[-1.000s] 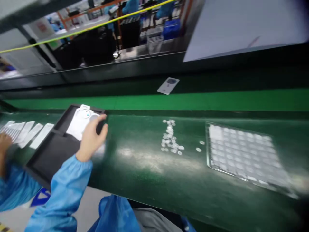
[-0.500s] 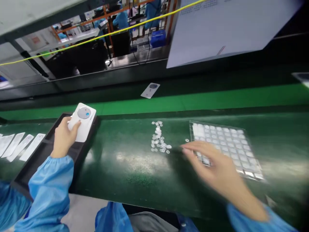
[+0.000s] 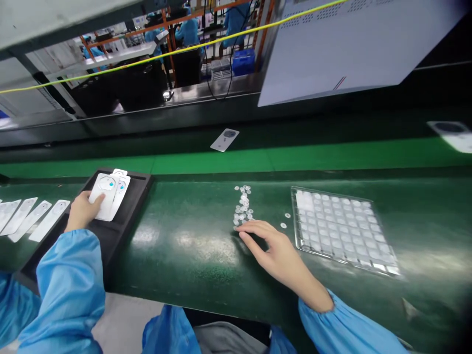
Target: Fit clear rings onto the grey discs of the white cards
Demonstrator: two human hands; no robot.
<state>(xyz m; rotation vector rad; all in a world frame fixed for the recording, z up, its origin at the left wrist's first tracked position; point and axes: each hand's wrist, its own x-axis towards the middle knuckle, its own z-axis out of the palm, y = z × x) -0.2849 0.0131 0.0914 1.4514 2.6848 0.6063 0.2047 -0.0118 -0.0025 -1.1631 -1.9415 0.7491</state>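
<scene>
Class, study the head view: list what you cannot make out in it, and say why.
All in the head view:
Whether the right hand pinches one of the discs: too small at the fingertips.
Left hand fingers beneath the held card: hidden by it.
Far-right card: blurred, cut by the right edge.
Print on the sheet: too small.
Co-worker's sleeve: cut by the left edge.
</scene>
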